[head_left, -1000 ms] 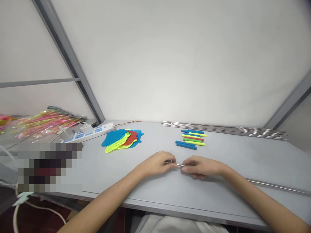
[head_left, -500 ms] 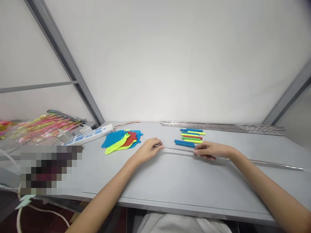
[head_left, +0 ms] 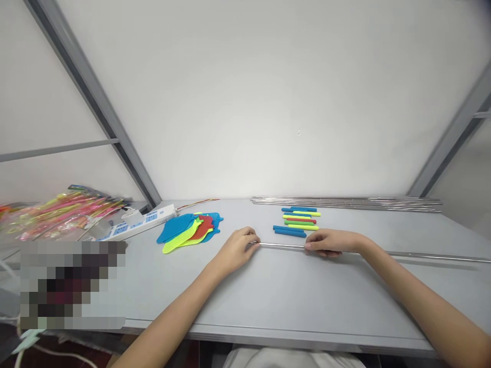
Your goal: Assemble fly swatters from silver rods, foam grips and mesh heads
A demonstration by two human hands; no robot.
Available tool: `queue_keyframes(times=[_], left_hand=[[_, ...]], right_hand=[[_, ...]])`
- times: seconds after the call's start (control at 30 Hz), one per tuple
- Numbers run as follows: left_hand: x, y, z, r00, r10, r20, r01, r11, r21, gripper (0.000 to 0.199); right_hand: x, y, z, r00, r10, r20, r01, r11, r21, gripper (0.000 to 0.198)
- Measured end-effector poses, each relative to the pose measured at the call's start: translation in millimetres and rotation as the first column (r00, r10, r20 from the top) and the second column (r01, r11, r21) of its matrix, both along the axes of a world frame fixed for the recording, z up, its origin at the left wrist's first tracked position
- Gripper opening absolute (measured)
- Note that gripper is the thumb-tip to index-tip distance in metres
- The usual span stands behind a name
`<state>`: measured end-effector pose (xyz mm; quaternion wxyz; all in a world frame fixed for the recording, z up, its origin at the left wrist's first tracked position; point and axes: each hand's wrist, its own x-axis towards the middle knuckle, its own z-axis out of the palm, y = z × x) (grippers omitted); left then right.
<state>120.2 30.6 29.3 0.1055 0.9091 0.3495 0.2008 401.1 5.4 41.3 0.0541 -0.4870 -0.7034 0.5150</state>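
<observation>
A long thin metal rod (head_left: pixel 282 246) runs sideways just above the table, between my hands and on past the right one. My left hand (head_left: pixel 238 250) pinches the rod's left end, thumb and fingers closed. Farther along it, my right hand (head_left: pixel 333 242) grips the same rod from above. Behind the right hand lie several short coloured tubes (head_left: pixel 300 221), blue, yellow, red and green. To the left of my left hand is a small overlapping pile of fly swatter heads (head_left: pixel 178 228) in blue, yellow and red.
A bundle of metal rods (head_left: pixel 345 203) lies along the back of the grey table (head_left: pixel 268 296). At the left stands a white power strip (head_left: pixel 143 222) with plugs in it. Beyond that are plastic-wrapped colourful items (head_left: pixel 72 209). A pixelated patch covers part of the left side.
The view has shifted slightly. The rod's right end has swung up to lie more level and now reaches the picture's right edge. Both hands keep their hold on it.
</observation>
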Motion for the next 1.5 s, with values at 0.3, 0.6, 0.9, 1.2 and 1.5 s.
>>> queue_keyframes(times=[0.3,0.6,0.9,1.2,1.5], left_hand=[[23.7,-32.2,-8.8,0.993,-0.080,0.084,0.091,0.987,-0.131,0.044],[31.6,-34.6,-9.5,0.998,-0.069,-0.012,0.068,0.996,-0.057,0.025],[34.5,-36.9,-13.2,0.990,-0.057,-0.127,0.060,0.998,0.022,0.028],[36.5,-38.1,-8.9,0.982,-0.033,-0.187,0.040,0.999,0.030,0.040],[37.7,-38.1,-12.7,0.940,0.138,-0.311,-0.139,0.990,0.018,0.056]], right_hand=[[-11.7,-4.1,-3.9,0.998,0.067,-0.011,-0.068,0.998,-0.018,0.041],[-29.5,-11.2,-7.0,0.992,0.095,-0.081,-0.099,0.994,-0.038,0.041],[-47.7,-15.5,-19.6,0.989,-0.015,-0.149,-0.015,0.980,-0.197,0.040],[-50.0,-16.5,-21.1,0.983,-0.039,-0.181,0.000,0.977,-0.211,0.039],[-56.5,-21.5,-24.3,0.954,-0.051,-0.297,-0.028,0.966,-0.257,0.038]])
